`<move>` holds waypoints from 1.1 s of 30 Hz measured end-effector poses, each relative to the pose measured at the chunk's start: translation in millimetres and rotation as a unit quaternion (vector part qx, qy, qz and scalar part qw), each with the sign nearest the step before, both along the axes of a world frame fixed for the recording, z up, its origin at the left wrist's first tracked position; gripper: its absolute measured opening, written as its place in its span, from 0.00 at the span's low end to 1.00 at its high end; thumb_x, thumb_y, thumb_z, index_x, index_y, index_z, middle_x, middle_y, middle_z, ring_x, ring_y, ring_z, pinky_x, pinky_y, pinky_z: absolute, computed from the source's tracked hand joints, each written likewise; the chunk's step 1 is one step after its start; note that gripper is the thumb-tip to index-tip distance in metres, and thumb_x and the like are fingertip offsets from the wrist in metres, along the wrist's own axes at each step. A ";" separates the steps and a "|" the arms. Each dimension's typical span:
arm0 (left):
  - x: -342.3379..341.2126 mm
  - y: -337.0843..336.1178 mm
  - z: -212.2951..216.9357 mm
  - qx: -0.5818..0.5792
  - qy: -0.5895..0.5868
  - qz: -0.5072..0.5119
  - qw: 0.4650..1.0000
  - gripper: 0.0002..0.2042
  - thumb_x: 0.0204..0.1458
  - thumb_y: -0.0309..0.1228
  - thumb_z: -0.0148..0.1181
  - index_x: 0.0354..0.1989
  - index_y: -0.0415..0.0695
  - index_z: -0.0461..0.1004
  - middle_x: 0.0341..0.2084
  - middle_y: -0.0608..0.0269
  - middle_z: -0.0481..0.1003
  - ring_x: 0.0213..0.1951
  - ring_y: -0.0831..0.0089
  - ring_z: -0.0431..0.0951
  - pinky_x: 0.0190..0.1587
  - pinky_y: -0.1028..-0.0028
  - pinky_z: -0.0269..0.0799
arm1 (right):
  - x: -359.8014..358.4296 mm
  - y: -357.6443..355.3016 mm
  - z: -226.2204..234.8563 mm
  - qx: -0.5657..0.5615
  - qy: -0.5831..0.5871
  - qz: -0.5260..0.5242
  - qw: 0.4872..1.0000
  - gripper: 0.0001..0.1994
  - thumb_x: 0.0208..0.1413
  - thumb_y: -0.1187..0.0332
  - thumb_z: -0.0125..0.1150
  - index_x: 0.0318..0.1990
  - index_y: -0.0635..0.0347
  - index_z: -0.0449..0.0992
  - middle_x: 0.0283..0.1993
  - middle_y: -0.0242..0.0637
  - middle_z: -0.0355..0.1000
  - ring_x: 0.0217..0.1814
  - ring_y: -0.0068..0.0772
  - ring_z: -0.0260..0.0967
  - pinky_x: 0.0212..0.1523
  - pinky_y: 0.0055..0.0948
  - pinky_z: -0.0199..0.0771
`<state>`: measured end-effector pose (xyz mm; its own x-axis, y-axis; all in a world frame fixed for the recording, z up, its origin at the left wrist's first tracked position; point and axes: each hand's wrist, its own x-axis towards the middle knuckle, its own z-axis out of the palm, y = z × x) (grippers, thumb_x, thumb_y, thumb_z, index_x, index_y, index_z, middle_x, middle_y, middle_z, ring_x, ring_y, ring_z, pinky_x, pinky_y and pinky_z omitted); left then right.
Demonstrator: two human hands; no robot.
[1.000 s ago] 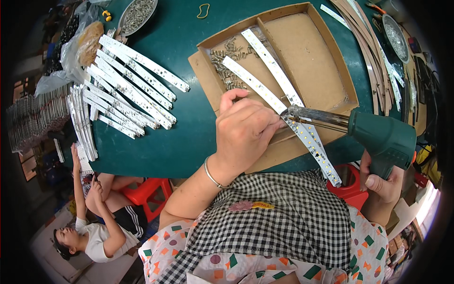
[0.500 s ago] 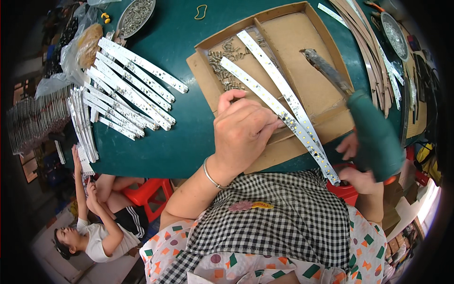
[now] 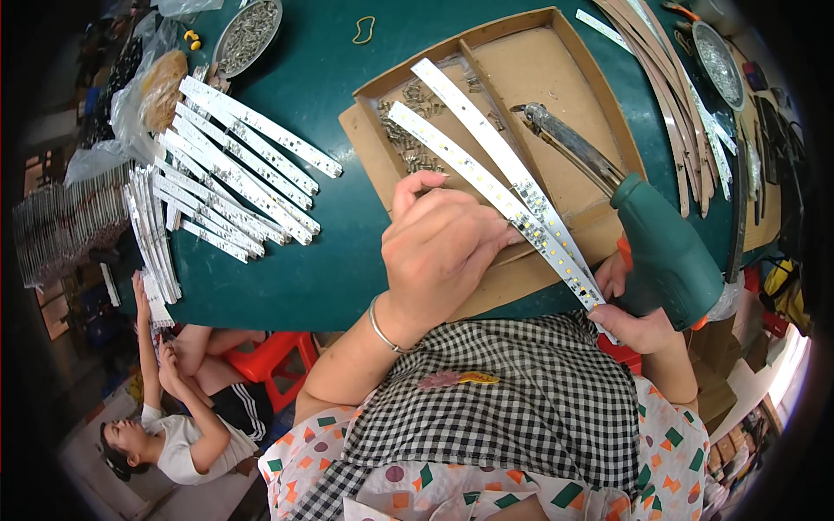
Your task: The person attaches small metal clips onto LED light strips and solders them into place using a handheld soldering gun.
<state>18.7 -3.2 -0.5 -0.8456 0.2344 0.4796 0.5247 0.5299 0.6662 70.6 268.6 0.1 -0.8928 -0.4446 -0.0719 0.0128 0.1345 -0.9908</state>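
Note:
My left hand (image 3: 445, 243) is closed, thumb and fingertips pinching the edge of a white LED strip board (image 3: 452, 154) near its middle. A second LED strip board (image 3: 482, 126) fans out beside it; the two overlap toward their lower ends. My right hand (image 3: 638, 319) is closed around those lower ends, its thumb lying on the front board. A green power tool (image 3: 673, 252) with a dark metal nose and orange parts crosses over this hand. Its body hides the palm, so I cannot tell whether the hand also bears the tool.
Under the boards sits a divided cardboard tray (image 3: 599, 104) with small metal parts (image 3: 408, 130). More LED strip boards (image 3: 252, 161) lie at left. Metal bowls (image 3: 248, 39) (image 3: 719, 65) stand at the back. Brown strips (image 3: 665, 95) lie at right. Another person (image 3: 187, 434) sits at left.
My right hand has moved left, its thumb now on the boards' lower ends. The boards shifted slightly left. The green tool swung left and its nose dropped over the tray.

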 end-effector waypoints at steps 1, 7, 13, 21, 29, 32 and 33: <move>-1.3 0.3 2.6 0.001 0.000 -0.001 1.000 0.10 0.34 0.24 0.75 0.23 0.45 0.77 0.21 0.71 0.77 0.27 0.74 0.76 0.47 0.67 0.66 | 0.7 -1.5 2.3 0.001 0.000 -0.001 1.000 0.39 0.39 0.78 0.71 0.62 0.67 0.57 0.30 0.31 0.61 0.33 0.29 0.67 0.33 0.24 0.67; -8.5 2.3 21.5 0.016 0.010 -0.007 1.000 0.11 0.34 0.23 0.75 0.26 0.44 0.78 0.22 0.69 0.78 0.29 0.75 0.77 0.49 0.64 0.65 | -2.3 -18.2 15.7 -0.128 -0.068 -0.184 0.972 0.43 0.36 0.76 0.73 0.62 0.68 0.56 0.29 0.31 0.61 0.28 0.29 0.67 0.33 0.25 0.69; -14.7 1.0 29.3 -0.011 0.035 0.017 0.999 0.09 0.35 0.24 0.73 0.25 0.47 0.77 0.22 0.69 0.78 0.28 0.72 0.77 0.47 0.64 0.67 | -33.6 -17.4 15.1 -0.114 0.015 -0.263 0.958 0.40 0.37 0.80 0.72 0.62 0.69 0.58 0.31 0.33 0.63 0.33 0.29 0.68 0.36 0.25 0.71; -14.7 4.1 26.3 -0.051 0.008 0.022 0.998 0.08 0.36 0.24 0.73 0.25 0.44 0.79 0.22 0.68 0.78 0.28 0.73 0.77 0.48 0.64 0.66 | -55.1 -26.8 6.5 -0.125 0.012 -0.307 0.943 0.37 0.39 0.81 0.70 0.60 0.67 0.60 0.31 0.31 0.64 0.35 0.25 0.68 0.41 0.26 0.70; -27.6 -7.7 27.4 -0.143 -0.037 0.038 0.988 0.05 0.40 0.24 0.69 0.26 0.44 0.79 0.21 0.65 0.76 0.28 0.67 0.75 0.44 0.68 0.65 | -49.6 9.4 -5.7 0.100 0.201 -0.403 0.887 0.17 0.48 0.79 0.69 0.45 0.63 0.71 0.36 0.29 0.69 0.37 0.20 0.66 0.41 0.21 0.68; -41.3 -13.2 24.9 -0.223 -0.064 0.062 0.971 0.04 0.42 0.25 0.66 0.28 0.44 0.79 0.23 0.64 0.77 0.31 0.64 0.74 0.41 0.68 0.64 | -65.5 30.9 11.6 0.252 0.241 -0.429 0.833 0.24 0.45 0.75 0.73 0.49 0.65 0.69 0.40 0.36 0.73 0.40 0.25 0.70 0.43 0.24 0.69; -47.9 -11.8 23.1 -0.228 -0.068 0.052 0.970 0.04 0.43 0.25 0.65 0.29 0.44 0.79 0.25 0.62 0.77 0.32 0.63 0.75 0.41 0.67 0.65 | -72.1 38.5 12.6 0.318 0.260 -0.432 0.803 0.29 0.44 0.72 0.74 0.53 0.63 0.67 0.43 0.40 0.74 0.43 0.30 0.73 0.45 0.26 0.71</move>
<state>-29.2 -15.0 22.6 -0.9239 0.3064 0.2292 0.3771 0.8309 0.4091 -1.6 307.1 12.7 -0.8311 0.3365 0.4428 -0.0194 0.7781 -0.6278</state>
